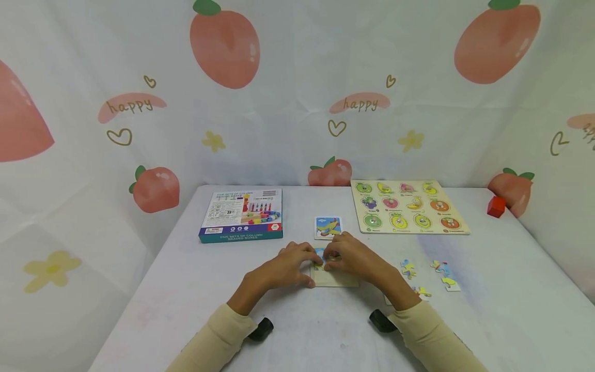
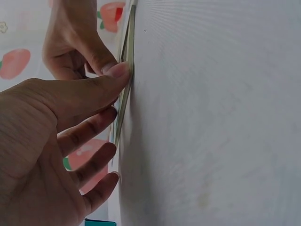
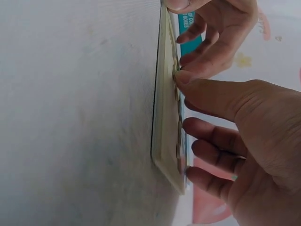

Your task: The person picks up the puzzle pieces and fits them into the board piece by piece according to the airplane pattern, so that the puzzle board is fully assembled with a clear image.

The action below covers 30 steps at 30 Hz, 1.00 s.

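Observation:
A shallow wooden puzzle tray (image 1: pixel 335 280) lies in front of me, partly filled with colourful jigsaw pieces. At its left side my left hand (image 1: pixel 292 264) grips the edge, thumb on the near rim and index finger over the top; the other fingers (image 2: pixel 96 162) are spread. My right hand (image 1: pixel 350 258) reaches over the tray from the right. Its thumb and index finger pinch a jigsaw piece (image 3: pixel 175 77) at the surface, the remaining fingers curved along the far side. Just beyond the tray is a picture card (image 1: pixel 328 227) with a yellow airplane.
Loose jigsaw pieces (image 1: pixel 408 269) lie right of the tray, more pieces (image 1: pixel 449 283) farther right, and some beside the right forearm. A boxed beads set (image 1: pixel 241 216) stands back left. A fruit knob board (image 1: pixel 409 206) is back right, near a red block (image 1: pixel 496 206).

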Each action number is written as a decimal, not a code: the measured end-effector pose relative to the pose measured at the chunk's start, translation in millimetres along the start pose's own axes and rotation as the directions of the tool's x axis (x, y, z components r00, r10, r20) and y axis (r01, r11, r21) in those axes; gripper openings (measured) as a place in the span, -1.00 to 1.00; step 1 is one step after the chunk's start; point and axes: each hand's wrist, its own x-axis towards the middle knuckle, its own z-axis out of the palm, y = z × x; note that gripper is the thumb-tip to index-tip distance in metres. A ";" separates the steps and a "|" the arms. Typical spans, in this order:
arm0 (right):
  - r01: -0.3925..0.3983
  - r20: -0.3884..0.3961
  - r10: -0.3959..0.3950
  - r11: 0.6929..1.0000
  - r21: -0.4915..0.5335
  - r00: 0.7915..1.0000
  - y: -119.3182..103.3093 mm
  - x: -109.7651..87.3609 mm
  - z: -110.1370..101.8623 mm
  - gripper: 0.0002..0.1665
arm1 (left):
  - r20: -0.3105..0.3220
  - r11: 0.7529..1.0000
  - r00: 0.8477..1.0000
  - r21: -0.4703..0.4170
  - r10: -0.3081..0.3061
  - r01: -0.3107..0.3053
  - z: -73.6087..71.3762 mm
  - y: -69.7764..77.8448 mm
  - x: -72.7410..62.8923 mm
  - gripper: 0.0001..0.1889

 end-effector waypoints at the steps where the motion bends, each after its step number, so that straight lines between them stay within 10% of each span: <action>1: -0.004 0.005 0.004 1.000 0.012 1.000 0.9 0.2 0.1 -0.75 | -0.001 1.000 1.000 -0.002 0.002 -0.002 0.1 0.0 -0.1 -0.49; 15: -0.037 -0.056 0.045 0.991 0.131 0.997 11.5 -25.3 -16.4 -0.70 | 0.011 1.000 1.000 0.003 -0.017 0.017 -1.5 2.0 -1.1 -0.48; 30: -0.071 -0.221 0.064 0.997 -0.024 0.973 46.6 -88.0 -32.9 -0.69 | -0.007 1.000 1.000 0.009 -0.006 0.006 1.3 0.2 -1.5 -0.47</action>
